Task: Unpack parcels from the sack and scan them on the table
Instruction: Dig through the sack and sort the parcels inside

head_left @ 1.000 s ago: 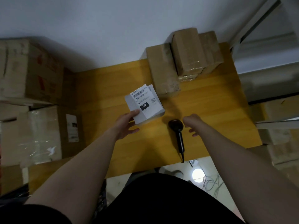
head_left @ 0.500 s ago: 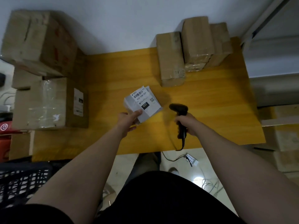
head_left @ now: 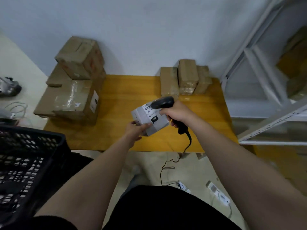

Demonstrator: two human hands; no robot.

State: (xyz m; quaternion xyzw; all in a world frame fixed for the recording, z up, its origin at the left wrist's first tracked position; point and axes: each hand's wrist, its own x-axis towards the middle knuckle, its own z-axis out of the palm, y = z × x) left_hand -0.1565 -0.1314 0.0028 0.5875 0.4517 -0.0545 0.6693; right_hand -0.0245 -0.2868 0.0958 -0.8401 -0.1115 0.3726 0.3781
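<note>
Parcel [head_left: 146, 115], a small pale box, sits in the head view over the middle of the yellow bench [head_left: 124, 100]; whether its base touches the wood cannot be told. Its white label [head_left: 154, 117] faces up, with a barcode at the far end and "032" on a black patch. The left grip [head_left: 137, 130] is clamped on the parcel's near corner, thumb on top by the label and fingers under the edge. The right grip [head_left: 177, 113] is wrapped tight round the handle of the black scanner [head_left: 163, 102], whose head hangs just above the barcode end of the label, pointing left. A cable [head_left: 187, 146] drops from the handle over the bench's front edge to the floor, where two power strips [head_left: 219, 195] lie.

Three brown boxes [head_left: 186, 78] stand side by side at the bench's back right, against the wall. Larger cartons [head_left: 74, 90] are stacked at its left end. A black crate [head_left: 25, 163] is at lower left, and grey shelving [head_left: 265, 80] stands to the right.
</note>
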